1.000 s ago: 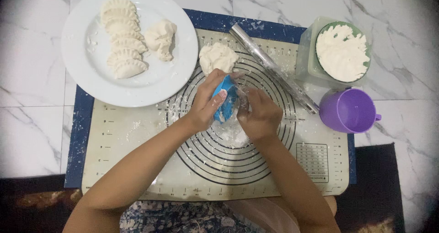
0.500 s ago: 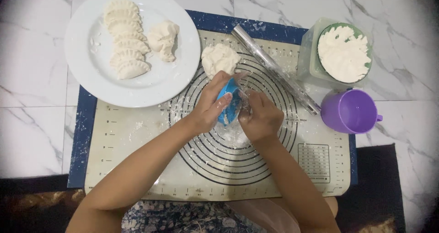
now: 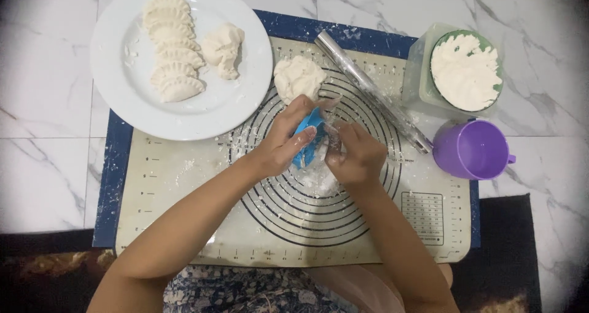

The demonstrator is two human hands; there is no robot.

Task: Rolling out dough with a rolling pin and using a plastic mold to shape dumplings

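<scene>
Only the head cam here, looking straight down. Both hands are bunched together over the middle of the baking mat (image 3: pixel 184 184), right on the ring markings. The left hand (image 3: pixel 283 142) is closed around a small blue tool (image 3: pixel 308 142), looks like a plastic dumpling press or scraper, can't tell which. The right hand (image 3: pixel 354 155) is curled up against it from the other side, fingers pinched on something at the tool's edge. What exactly it's pinching I can't make out; there's a bit of clear film or floury stuff under the hands.

Compared to a second ago, not much has moved. The blue tool sits a touch higher and more tucked into the left palm, and the right fingers have closed in tighter against it. So the work on that one piece is ongoing, with nothing set down yet.

Around them: a dough ball (image 3: pixel 299 78) just above the hands on the mat, a metal rolling pin (image 3: pixel 371 91) lying diagonally to the right, a bowl of flour (image 3: pixel 466 70) and a purple cup (image 3: pixel 472 148) further right. The white plate (image 3: pixel 239 113) on the upper left has a row of folded dumplings (image 3: pixel 170 48) and a lump of dough (image 3: pixel 223 48). All of it sits on a marble counter (image 3: pixel 43 135).
</scene>
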